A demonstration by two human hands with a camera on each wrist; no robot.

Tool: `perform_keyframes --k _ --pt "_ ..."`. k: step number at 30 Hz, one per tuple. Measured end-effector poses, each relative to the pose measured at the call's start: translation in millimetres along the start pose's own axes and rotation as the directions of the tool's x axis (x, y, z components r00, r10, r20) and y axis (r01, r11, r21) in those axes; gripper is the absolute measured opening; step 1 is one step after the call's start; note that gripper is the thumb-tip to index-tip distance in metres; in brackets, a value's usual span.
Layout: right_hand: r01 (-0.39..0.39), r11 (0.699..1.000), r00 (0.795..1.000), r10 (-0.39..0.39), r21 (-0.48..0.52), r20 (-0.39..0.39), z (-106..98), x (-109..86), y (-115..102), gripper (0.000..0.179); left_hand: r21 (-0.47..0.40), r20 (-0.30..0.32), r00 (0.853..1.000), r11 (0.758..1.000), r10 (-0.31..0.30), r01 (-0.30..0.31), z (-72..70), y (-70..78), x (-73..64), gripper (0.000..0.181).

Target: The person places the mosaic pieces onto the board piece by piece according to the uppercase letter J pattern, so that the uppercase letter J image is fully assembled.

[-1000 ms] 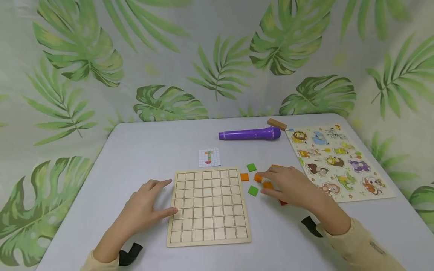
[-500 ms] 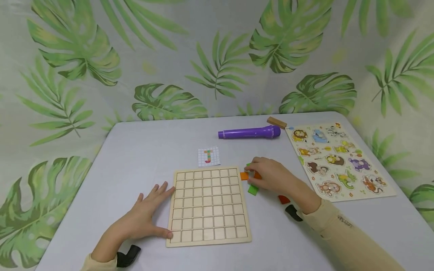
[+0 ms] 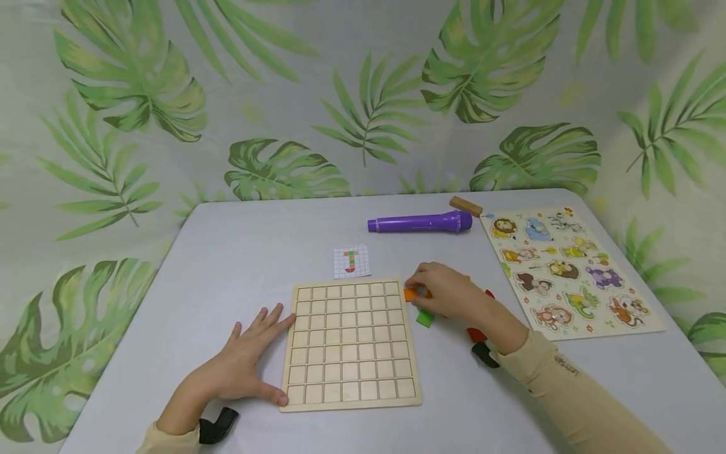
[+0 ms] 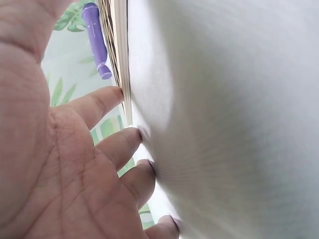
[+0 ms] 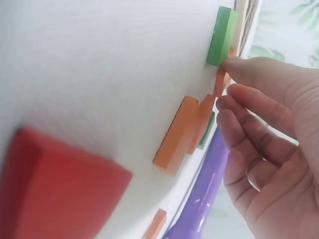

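Centre right of the head view: orange tile (image 3: 409, 295), just beside the upper right edge of a grid board (image 3: 351, 345) on a white-covered table (image 3: 249, 233). Right hand (image 3: 445, 292) above it, fingers bent, thumb and index finger at the tile; whether pinched or merely touched, cannot tell. Lower left of the head view: left hand (image 3: 241, 358) with fingers spread, index fingertip and thumb against the left edge of the board.

Near the right hand, a green tile (image 3: 425, 318) just below the thumb, a red piece (image 3: 476, 335) further lower right, and more orange tiles (image 5: 178, 137) at the middle of the right wrist view. Above the board, a small paper card (image 3: 351, 261) with a coloured figure; beyond, a purple microphone (image 3: 420, 222).

Judging by looks, light, stiff and hard to break, with smooth painted faces perhaps a little slippery. Too thin for a full-hand grip; best taken by two opposite side edges between thumb and index fingertip, clear of the neighbouring tiles. For the board, probably flat, rigid and light enough to slide; best steadied at the rim.
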State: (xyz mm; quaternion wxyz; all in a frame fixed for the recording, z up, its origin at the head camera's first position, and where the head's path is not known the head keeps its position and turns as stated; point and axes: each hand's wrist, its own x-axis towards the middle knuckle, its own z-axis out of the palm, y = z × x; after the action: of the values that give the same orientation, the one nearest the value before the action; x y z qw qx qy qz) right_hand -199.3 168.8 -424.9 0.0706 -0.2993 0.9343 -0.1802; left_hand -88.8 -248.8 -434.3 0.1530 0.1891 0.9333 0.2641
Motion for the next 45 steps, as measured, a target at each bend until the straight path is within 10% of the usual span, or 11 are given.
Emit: perform_keyframes --k 24,45 --pt "-0.038 0.998 0.999 0.038 0.039 0.0 -3 5.6 -5 0.027 0.007 -0.007 1.0 1.0 -0.01 0.01 1.3 -1.7 1.2 0.139" --pt "0.083 0.994 0.997 -0.083 0.066 -0.01 8 52.1 -59 0.026 0.085 0.001 0.999 0.995 -0.044 0.044 -3.0 6.1 1.4 0.139"
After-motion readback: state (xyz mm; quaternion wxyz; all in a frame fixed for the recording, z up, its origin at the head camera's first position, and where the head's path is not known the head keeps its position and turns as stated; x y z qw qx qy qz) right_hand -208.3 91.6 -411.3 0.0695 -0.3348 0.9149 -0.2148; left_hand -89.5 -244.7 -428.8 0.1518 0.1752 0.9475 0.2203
